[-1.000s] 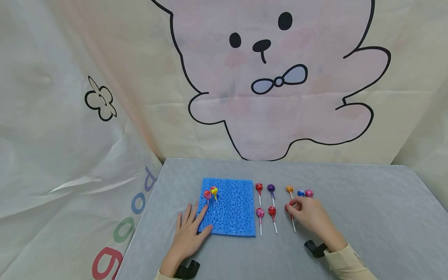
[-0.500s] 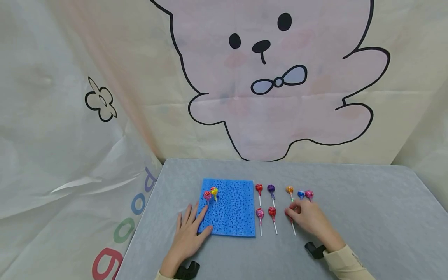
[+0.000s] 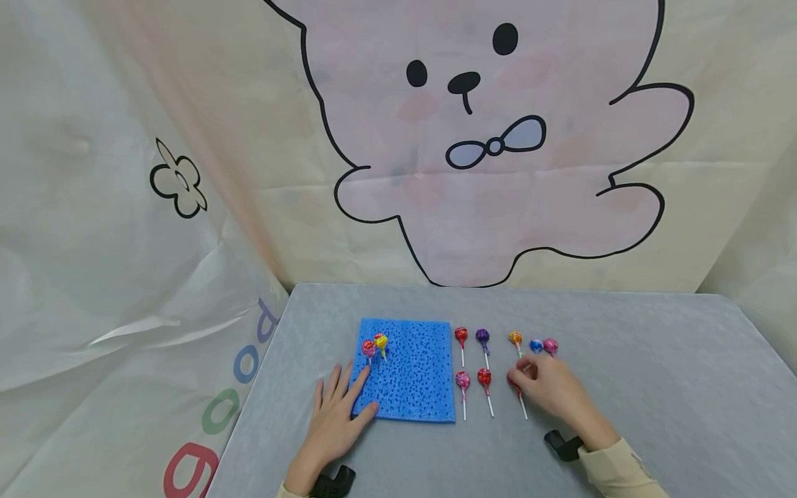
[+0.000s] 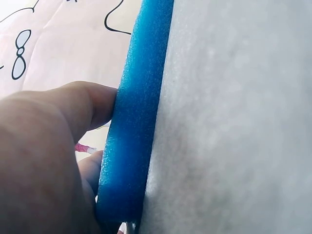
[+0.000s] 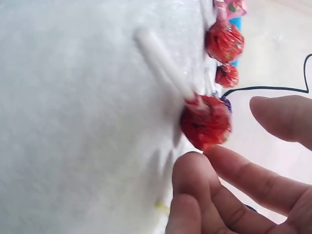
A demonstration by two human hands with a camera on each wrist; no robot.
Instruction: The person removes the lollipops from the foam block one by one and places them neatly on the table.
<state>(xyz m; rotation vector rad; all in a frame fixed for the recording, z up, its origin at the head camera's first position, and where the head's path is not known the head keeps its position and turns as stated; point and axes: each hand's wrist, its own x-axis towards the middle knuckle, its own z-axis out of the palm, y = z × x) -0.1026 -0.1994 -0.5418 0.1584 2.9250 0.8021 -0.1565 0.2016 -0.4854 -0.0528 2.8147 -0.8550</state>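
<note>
My left hand (image 3: 336, 418) lies spread over the lower left corner of a blue foam board (image 3: 414, 373). The left wrist view shows its thumb at the edge of the blue foam (image 4: 131, 112). Two lollipops, one pinkish red (image 3: 369, 348) and one yellow and red (image 3: 382, 342), stand in the board's upper left. My right hand (image 3: 554, 387) is at a red-wrapped lollipop (image 5: 207, 122) lying on the table, its white stick pointing towards me. Fingertips are right at the candy's top, while the thumb stays apart from it. In the head view this hand partly covers that candy.
Between board and right hand lie a red lollipop (image 3: 461, 335), a purple one (image 3: 482, 335), a pink one (image 3: 462, 380) and another red one (image 3: 484, 377). Beyond the hand are orange (image 3: 515, 337), blue (image 3: 536, 346) and pink (image 3: 551, 346) lollipops on the grey table (image 3: 660, 387).
The red lollipop at my right hand has slid slightly towards me, and the right fingers have come down a little with it. My left hand has kept its place on the board.
</note>
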